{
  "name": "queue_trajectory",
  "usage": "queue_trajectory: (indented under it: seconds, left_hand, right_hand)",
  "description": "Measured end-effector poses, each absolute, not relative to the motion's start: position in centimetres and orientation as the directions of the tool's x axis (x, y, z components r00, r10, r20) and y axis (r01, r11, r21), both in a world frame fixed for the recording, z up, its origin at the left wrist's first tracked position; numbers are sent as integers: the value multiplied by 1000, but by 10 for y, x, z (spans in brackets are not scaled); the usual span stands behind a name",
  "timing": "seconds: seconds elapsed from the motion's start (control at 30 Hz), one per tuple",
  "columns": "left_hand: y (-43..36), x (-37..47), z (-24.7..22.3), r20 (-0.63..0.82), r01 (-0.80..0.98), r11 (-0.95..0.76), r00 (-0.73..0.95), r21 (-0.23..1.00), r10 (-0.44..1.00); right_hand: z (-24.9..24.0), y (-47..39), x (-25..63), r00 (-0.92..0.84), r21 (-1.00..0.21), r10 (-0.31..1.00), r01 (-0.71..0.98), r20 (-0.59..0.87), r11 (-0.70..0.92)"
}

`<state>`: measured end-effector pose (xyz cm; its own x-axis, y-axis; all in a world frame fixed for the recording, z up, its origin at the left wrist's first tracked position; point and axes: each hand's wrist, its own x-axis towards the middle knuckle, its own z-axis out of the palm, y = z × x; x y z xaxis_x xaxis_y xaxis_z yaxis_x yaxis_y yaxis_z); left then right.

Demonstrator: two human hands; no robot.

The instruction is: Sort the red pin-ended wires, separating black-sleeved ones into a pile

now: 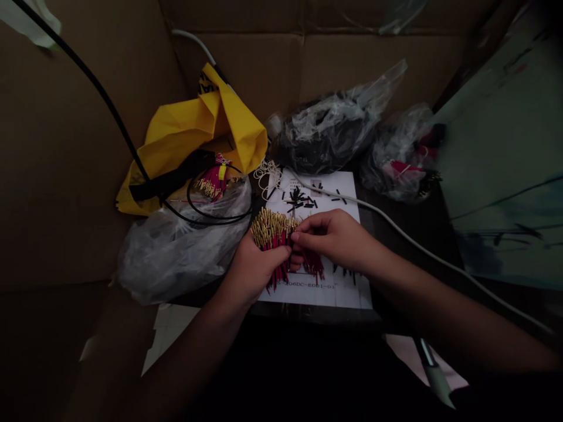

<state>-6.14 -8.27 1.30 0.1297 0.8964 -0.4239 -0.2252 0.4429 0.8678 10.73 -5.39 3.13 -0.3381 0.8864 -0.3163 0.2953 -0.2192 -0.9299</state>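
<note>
My left hand (259, 261) is wrapped round a thick bundle of red wires (277, 258) with gold-coloured metal tips pointing away from me. Thumb and forefinger of my right hand (328, 237) are pinched together at the right side of those tips; what exactly sits between them is too small to make out. Under both hands lies a printed white sheet (316, 296). More red wires (313, 265) show on the paper below my right hand. Short black tube pieces (299, 199) are scattered over the sheet's upper part.
A yellow bag (176, 126) and a clear plastic bag (171, 258) lie left, beside a tied red wire bundle (215, 179). Behind the sheet is a plastic bag of dark items (325, 135). A white cable (396, 225) runs across the right side; cardboard walls (264, 64) enclose the table.
</note>
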Motion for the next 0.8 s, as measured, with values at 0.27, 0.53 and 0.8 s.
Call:
queue_trajectory:
  seconds: [0.27,0.53,0.8]
  left_hand:
    - [-84,-63,13,-457,-253,469,108,846,883]
    - [-88,-67,16,-473,-282,512,197,812,859]
    - [-93,-60,17,-407,-266,462,237,846,882]
  right_hand:
    - [30,-58,122,-241,-894,928,417,-285,-166]
    - [34,-66,122,-225,-788,969,613,-103,59]
    - [33,-74,113,-363,-946,878,203,-311,-251]
